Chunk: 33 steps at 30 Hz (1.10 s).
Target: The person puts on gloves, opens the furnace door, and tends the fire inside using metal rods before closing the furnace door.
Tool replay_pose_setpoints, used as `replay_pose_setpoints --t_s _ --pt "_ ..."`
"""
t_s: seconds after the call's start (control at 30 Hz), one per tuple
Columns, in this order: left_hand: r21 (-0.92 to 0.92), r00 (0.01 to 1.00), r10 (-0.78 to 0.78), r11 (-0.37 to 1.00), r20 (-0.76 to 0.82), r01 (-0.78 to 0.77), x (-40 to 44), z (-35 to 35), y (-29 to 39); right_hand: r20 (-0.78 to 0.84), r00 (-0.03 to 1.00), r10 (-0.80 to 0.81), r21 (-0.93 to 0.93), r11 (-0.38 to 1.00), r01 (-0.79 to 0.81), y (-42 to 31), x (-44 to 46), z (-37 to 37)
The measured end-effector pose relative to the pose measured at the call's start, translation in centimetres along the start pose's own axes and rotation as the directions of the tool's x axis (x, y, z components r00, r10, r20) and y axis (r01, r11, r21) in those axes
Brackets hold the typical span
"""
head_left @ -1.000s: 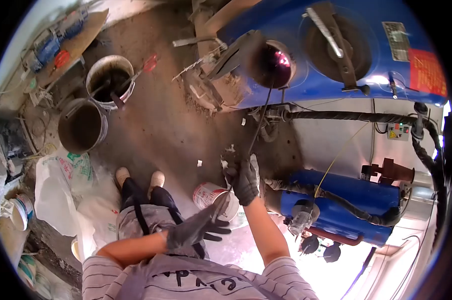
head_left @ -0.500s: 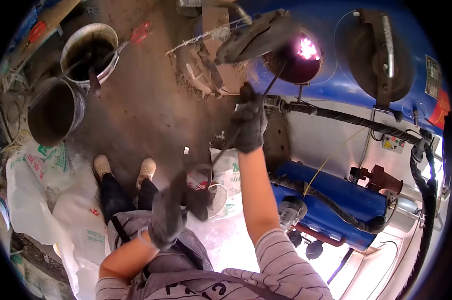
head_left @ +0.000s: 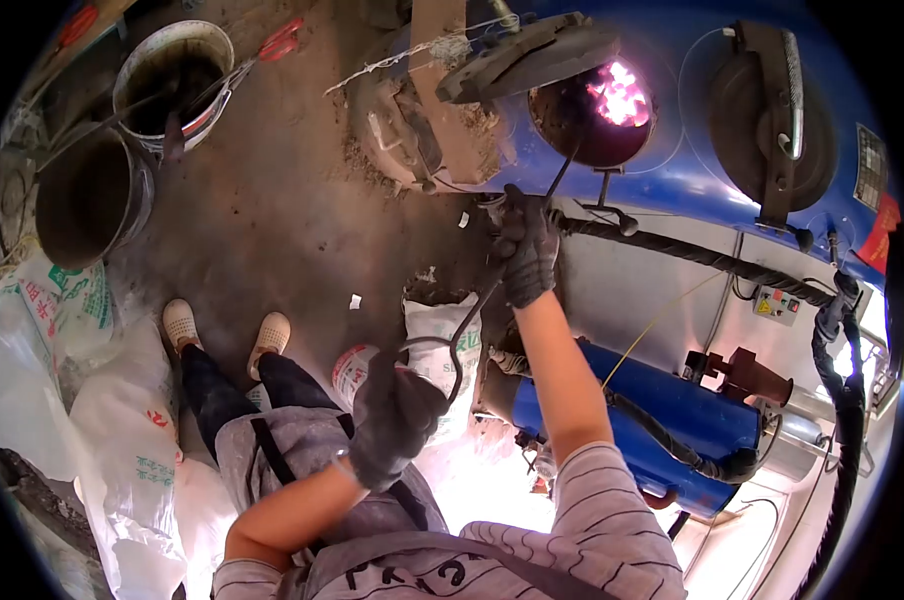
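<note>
Both my hands wear dark gloves and grip one long metal poker (head_left: 475, 312). My left hand (head_left: 400, 415) is closed around its looped handle end, near my waist. Farther forward, my right hand (head_left: 528, 245) wraps round the shaft. The poker's far end reaches into the round opening of the blue furnace (head_left: 662, 165), where pink-white glowing coals (head_left: 620, 97) show; its tip is lost in the dark mouth. The thick furnace door (head_left: 527, 62) hangs swung aside, left of the opening.
A second, closed round hatch (head_left: 742, 130) sits farther right on the furnace. Two buckets (head_left: 137, 200) stand at left, with red-handled tongs (head_left: 277, 42) across one. White sacks (head_left: 132, 440) lie left of my feet. A smaller blue tank (head_left: 662, 430) and black wrapped pipe (head_left: 692, 250) are at right.
My left hand has moved right and slightly forward with the poker's handle. My right hand has shifted slightly right and back. The view has shifted a little, and more glowing coal shows.
</note>
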State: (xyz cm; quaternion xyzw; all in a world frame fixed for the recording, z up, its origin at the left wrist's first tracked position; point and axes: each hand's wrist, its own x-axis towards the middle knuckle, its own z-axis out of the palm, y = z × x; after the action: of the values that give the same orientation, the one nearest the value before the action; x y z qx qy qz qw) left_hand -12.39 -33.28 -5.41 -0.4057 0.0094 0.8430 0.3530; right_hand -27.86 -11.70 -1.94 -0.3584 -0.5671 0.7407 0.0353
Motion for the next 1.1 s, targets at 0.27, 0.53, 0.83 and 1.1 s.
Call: replay_pose_setpoints --t_s 0.27,0.53,0.83,1.1 --pt "0.268 0.658 0.349 0.712 0.668 -0.649 7.0 6.3 -0.2 0.084 0.981 -0.175 -0.106 0.977 0.184 -2.9 8.0 -4.0" --pt "0.505 0.892 0.009 0.821 0.453 -0.265 0.0 2.3 -2.5 0.090 0.995 -0.042 -0.377 0.924 0.073 -1.7 0.7 -5.2" --pt "0.661 0.683 0.253 0.177 0.686 -0.729 12.9 8.7 -3.8 0.168 0.986 -0.026 -0.431 0.897 0.097 -7.3 15.8 -10.4" --pt "0.600 0.893 -0.011 0.744 0.451 -0.294 9.0 11.2 -2.9 0.326 0.936 -0.132 -0.801 0.487 0.348 -7.7 17.3 -10.8"
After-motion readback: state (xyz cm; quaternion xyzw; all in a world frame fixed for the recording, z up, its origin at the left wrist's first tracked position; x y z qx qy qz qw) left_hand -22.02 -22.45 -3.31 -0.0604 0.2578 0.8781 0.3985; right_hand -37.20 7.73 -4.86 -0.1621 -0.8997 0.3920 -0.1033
